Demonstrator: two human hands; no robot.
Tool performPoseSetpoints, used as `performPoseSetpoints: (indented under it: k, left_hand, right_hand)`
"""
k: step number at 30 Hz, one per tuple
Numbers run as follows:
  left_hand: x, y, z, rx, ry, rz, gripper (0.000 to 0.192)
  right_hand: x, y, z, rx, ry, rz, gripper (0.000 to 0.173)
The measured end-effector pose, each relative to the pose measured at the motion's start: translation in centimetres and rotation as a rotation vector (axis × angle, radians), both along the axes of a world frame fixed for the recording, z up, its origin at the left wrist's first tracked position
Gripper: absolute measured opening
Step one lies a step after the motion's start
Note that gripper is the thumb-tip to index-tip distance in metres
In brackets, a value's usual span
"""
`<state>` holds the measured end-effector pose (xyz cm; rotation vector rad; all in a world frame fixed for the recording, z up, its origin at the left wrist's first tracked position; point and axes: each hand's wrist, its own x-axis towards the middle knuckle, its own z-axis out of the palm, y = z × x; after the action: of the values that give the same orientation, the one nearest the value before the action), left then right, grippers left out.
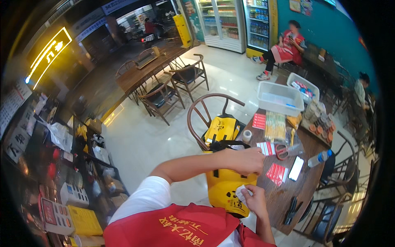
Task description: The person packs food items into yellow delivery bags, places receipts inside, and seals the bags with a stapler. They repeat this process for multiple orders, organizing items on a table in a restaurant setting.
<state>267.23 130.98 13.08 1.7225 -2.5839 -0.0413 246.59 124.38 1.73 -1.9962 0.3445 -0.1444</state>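
My left hand [252, 161] reaches across to the table's near edge. Its fingertips meet a small stack of red-and-white printed packets [269, 148]; whether they grip it is hidden. Closer to my body, my right hand [256, 199] pinches a crumpled white paper or tissue [241, 195]. Below both hands stands a yellow bag with black handles [222, 188], printed with dark characters. Fanned red-and-white packets [276, 173] lie on the dark wooden table [277, 197], beside a lit smartphone [296, 168]. Red-handled scissors [281, 152] rest past the left hand.
A tape roll [247, 136], bundled wrapped sticks [274, 126], a water bottle [319, 159] and clear plastic bins [279, 98] occupy the table. A wooden chair [197, 123] holds another yellow bag [222, 128]. A cluttered counter [92, 173] runs along the left. A seated person [290, 46] is farther back.
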Motion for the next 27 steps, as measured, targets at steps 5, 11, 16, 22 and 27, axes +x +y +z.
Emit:
performPoseSetpoints:
  k: [5, 11, 16, 22, 27]
  left_hand:
    - [-5.0, -5.1, -17.2, -0.515, 0.519, 0.156, 0.028]
    - [-6.8, 0.7, -30.5, -0.063, 0.504, 0.724, 0.070]
    - [-6.7, 0.7, -30.7, 0.219, 0.374, 0.670, 0.082]
    - [-5.5, -1.4, -30.4, 0.119, 0.292, 0.488, 0.081]
    - [-4.9, -4.5, -29.7, 0.296, 0.379, 0.541, 0.075]
  right_hand:
    - [-6.2, -2.3, -14.2, 0.223, -0.009, -0.340, 0.016]
    - [-9.3, -3.8, -21.1, 0.051, 0.152, -0.600, 0.025]
    - [-10.5, -1.6, -13.9, -0.705, 0.187, -0.556, 0.018]
    - [-7.0, -2.3, -14.8, 0.445, 0.413, -0.373, 0.016]
    - [-3.8, -2.8, -21.8, 0.967, 0.044, -0.885, 0.010]
